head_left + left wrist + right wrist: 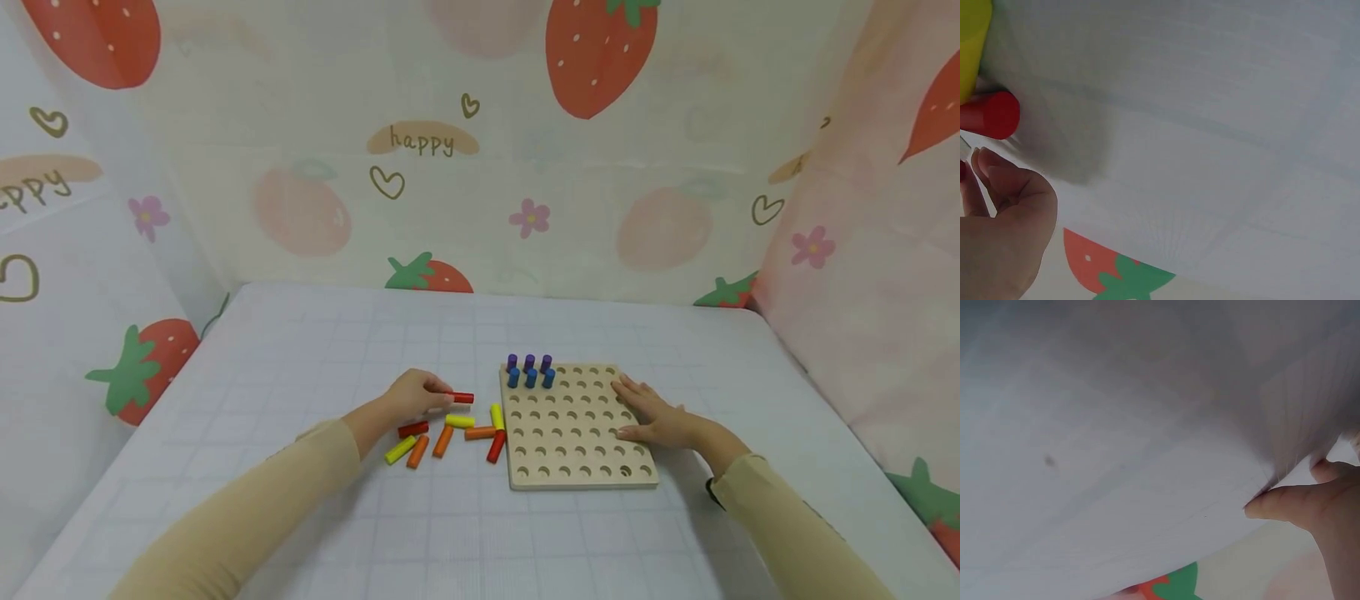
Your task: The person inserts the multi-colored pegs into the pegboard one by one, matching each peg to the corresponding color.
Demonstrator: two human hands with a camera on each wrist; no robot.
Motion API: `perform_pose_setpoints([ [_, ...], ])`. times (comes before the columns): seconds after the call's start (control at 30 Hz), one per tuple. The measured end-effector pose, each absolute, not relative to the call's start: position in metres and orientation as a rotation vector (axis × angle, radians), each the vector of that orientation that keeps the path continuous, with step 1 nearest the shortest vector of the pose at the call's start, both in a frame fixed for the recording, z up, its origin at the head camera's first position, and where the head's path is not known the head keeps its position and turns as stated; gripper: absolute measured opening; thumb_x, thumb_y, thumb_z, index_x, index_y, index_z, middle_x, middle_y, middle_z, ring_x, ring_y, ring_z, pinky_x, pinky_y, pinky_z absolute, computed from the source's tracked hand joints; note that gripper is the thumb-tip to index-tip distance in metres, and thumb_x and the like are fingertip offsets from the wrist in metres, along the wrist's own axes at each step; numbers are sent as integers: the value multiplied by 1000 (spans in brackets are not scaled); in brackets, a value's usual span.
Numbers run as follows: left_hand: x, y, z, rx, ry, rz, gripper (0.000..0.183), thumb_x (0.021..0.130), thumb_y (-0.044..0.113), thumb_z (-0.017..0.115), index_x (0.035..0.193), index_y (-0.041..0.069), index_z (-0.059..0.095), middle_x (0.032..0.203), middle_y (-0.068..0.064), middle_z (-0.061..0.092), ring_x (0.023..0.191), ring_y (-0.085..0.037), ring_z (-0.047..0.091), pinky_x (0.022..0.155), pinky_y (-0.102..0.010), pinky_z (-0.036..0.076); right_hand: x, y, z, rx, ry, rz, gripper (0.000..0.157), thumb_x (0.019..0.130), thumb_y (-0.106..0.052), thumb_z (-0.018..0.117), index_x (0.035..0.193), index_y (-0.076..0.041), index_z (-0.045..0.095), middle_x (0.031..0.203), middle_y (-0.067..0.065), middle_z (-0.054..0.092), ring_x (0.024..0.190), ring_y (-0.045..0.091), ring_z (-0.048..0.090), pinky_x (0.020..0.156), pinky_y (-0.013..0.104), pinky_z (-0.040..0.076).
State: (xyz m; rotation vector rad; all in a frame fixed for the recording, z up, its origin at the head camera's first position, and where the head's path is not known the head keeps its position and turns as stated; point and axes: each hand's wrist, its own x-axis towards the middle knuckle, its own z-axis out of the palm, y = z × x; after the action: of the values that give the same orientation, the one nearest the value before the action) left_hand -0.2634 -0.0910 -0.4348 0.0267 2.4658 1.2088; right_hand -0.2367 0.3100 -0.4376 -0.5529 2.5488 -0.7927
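Observation:
My left hand (415, 393) pinches a red peg (462, 397) by one end, just left of the wooden pegboard (564, 481). In the left wrist view, that hand (1019, 209) is at the left edge, with only a sliver of the held peg showing. Fingers spread, my right hand (663, 421) rests on the board's right edge. Three purple pegs (529, 362) stand in the board's back row at the left, and three blue pegs (531, 378) stand in the row before them. The right wrist view catches part of the right hand (1325, 506) but no pegs.
Loose pegs lie on the white table (420, 533) left of the board: several orange, such as this orange peg (443, 442), several yellow, such as this yellow peg (400, 450), and two red. One red peg (496, 447) lies against the board's left side. Patterned cloth (450, 208) hangs behind.

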Motion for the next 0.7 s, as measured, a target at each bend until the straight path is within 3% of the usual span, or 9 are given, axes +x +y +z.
perform_pose_setpoints([
  [0.27, -258, -79, -432, -6, 2487, 1286, 24, 93, 19, 68, 112, 6, 69, 104, -6, 64, 91, -22, 54, 78, -29, 49, -237, 309, -436, -533, 2557, -774, 89, 94, -40, 62, 154, 0, 9, 158, 25, -7, 140, 52, -12, 89, 81, -11],
  [0.5, -254, -63, -432, -23, 2497, 1337, 22, 93, 20, 68, 108, 5, 71, 105, -6, 64, 94, -21, 54, 87, -34, 47, -238, 309, -437, -533, 2571, -742, 89, 95, -41, 61, 154, 0, 9, 158, 25, -5, 140, 52, -10, 89, 82, -10],
  [0.7, -254, -48, -433, 4, 2471, 1363, 21, 93, 20, 67, 107, 4, 71, 103, -7, 65, 91, -21, 54, 83, -31, 49, -238, 310, -438, -546, 2578, -738, 88, 95, -42, 60, 154, 0, 10, 158, 26, -5, 139, 53, -9, 89, 82, -9],
])
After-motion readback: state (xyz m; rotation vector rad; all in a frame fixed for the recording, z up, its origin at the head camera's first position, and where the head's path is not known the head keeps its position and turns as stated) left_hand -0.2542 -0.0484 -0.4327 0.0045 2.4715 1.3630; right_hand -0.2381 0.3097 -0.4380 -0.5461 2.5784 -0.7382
